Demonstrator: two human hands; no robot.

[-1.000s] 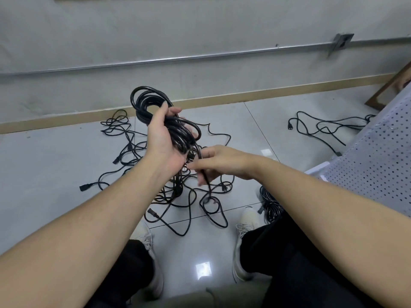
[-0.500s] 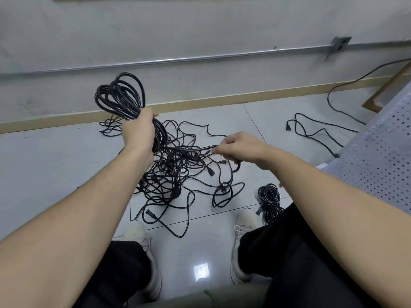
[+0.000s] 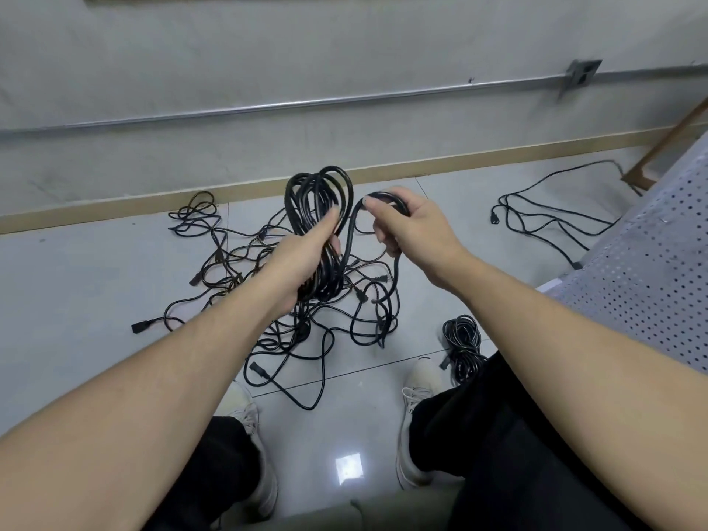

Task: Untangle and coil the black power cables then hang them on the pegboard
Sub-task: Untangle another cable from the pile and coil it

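Left hand (image 3: 302, 258) grips the coil (image 3: 320, 208) above the floor tangle (image 3: 306, 312); right hand (image 3: 408, 228), just beside the coil, pinches the next loop (image 3: 377, 199), best laid evenly, untwisted.

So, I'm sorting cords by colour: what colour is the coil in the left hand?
Black, seen in the head view: the coiled cable bundle.

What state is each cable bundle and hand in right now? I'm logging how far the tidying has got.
left hand: grips the coil.
coil in hand: looped, held up, unfinished.
right hand: holds a fresh loop of cable.
tangled pile: knotted, on the floor.
finished coil: wound, on the floor by the right shoe.
loose cable: uncoiled, lying apart at right.
pegboard: no cable seen hung on it.
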